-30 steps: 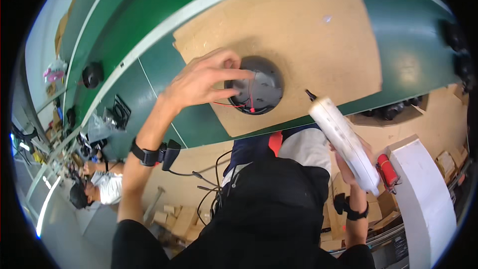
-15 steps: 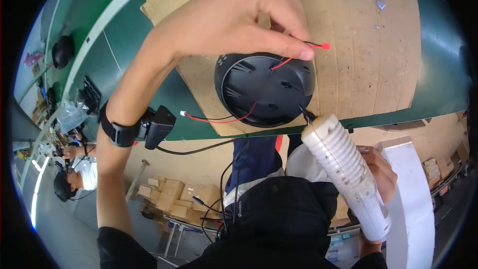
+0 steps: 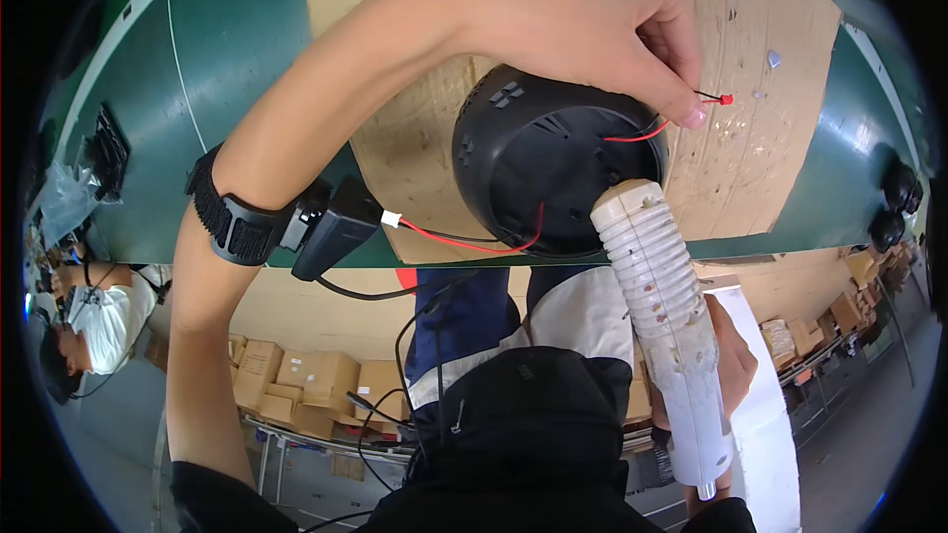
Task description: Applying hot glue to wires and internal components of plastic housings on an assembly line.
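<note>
A round black plastic housing (image 3: 481, 153) lies tilted on the cardboard, its hollow inside facing me. My left hand (image 3: 607, 30) reaches over its far side, thumb and fingers closed on a thin red-and-black wire ending in a red connector (image 3: 726, 100). Another red-and-black wire with a white connector (image 3: 391, 219) hangs out over the near rim, toward the black device strapped to my left wrist. My right hand (image 3: 729, 355) is wrapped round a white, ribbed hot glue gun (image 3: 652, 286), partly hidden behind it. Its front end points into the housing; the nozzle tip is hidden.
The cardboard sheet (image 3: 750, 168) covers part of the green table (image 3: 237, 89). Small glue-like scraps (image 3: 773, 59) lie at its right. Black round parts (image 3: 894, 188) sit at the far right; a plastic bag (image 3: 64, 188) is at left. A co-worker (image 3: 104, 311) is beyond, boxes (image 3: 326, 380) below.
My head view has shifted. The housing now tilts more, showing more of its vented side. The glue gun's front has moved further over the housing's inside, and my left hand still pinches the wire.
</note>
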Tool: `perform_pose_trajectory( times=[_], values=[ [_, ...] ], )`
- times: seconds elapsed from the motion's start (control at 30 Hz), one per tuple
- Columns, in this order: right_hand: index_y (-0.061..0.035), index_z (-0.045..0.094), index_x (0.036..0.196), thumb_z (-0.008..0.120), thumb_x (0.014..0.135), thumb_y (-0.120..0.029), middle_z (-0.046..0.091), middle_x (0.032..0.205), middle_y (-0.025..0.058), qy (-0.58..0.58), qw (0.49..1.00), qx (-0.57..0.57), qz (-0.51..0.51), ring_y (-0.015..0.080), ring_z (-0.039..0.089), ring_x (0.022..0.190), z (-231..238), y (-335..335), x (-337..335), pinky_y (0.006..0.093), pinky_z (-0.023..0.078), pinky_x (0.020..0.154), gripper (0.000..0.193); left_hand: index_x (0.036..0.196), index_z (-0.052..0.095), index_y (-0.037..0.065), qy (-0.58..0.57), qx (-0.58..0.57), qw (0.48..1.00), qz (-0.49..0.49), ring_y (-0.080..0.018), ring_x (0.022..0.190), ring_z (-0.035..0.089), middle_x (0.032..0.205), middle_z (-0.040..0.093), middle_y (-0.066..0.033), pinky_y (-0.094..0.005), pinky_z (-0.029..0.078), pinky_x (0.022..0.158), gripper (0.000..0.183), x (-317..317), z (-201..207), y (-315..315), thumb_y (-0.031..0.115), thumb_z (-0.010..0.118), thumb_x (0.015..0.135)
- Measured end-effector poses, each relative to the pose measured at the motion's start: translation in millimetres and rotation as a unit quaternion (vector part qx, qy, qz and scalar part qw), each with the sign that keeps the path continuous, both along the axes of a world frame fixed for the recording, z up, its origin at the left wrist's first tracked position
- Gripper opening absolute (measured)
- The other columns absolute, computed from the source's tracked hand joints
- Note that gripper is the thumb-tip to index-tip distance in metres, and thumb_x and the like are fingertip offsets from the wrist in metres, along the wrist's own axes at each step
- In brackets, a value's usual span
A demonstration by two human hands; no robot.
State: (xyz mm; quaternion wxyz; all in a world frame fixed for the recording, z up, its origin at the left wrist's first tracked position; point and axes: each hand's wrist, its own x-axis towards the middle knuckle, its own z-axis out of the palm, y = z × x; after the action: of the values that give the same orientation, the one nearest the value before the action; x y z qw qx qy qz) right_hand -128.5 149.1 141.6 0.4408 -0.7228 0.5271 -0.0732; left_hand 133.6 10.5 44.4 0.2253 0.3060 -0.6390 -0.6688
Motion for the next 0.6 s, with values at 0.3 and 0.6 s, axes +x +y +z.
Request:
perform_pose_trajectory(
  times=[0.3, 0.6],
  values=[
    [0.0049, 0.066, 0.092, 0.079, 0.073, -0.003, 0.070, 0.091, 0.0180, 0.073, 0.997, 0.008, 0.009, 0.0307, 0.071, 0.084, 3.8, -0.8, 2.6, 0.0383, 0.057, 0.080, 0.024, 0.083, 0.077, -0.004, 0.076, 0.054, 0.995, -0.022, -0.0165, 0.064, 0.064, 0.071, 0.072, -0.0116, -0.0293, 0.051, 0.064, 0.021, -3.1, -22.6, -7.1, 0.016, 0.072, 0.087],
    [0.0034, 0.067, 0.092, 0.079, 0.073, -0.006, 0.071, 0.091, 0.0161, 0.102, 0.995, 0.016, 0.013, 0.0287, 0.071, 0.083, 6.5, -3.7, 1.6, 0.0361, 0.057, 0.078, 0.024, 0.085, 0.077, -0.005, 0.002, 0.063, 0.998, -0.021, -0.0180, 0.066, 0.065, 0.074, 0.073, -0.0133, -0.0304, 0.052, 0.066, 0.021, 1.1, -11.3, -10.9, 0.016, 0.072, 0.088]
  ],
)
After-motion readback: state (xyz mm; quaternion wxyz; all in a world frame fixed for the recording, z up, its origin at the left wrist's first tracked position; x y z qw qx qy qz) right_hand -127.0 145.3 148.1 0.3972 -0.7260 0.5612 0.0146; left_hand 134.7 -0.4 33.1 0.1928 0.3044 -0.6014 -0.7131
